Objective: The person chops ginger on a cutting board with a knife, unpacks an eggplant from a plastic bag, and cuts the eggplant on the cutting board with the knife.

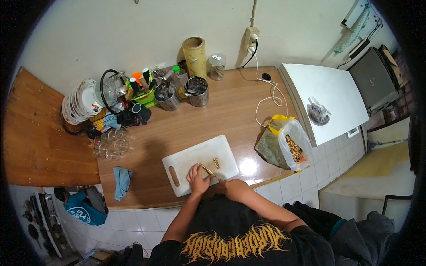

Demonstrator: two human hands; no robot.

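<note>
On the lower-centre board [199,153], the left hand [198,179] is rested, grip unclear. A knife [208,170] is gripped by the right hand [236,189].

Brownish pieces [216,163] on the cutting board [195,155] are too small to identify.

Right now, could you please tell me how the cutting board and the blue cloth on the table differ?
The cutting board is white and flat, with a slot near one end; the blue cloth is rumpled. The board is clearly larger than the cloth. The board bears small brown pieces, with the left hand over it; the cloth lies apart from both hands. Both lie on the wooden table.
</note>
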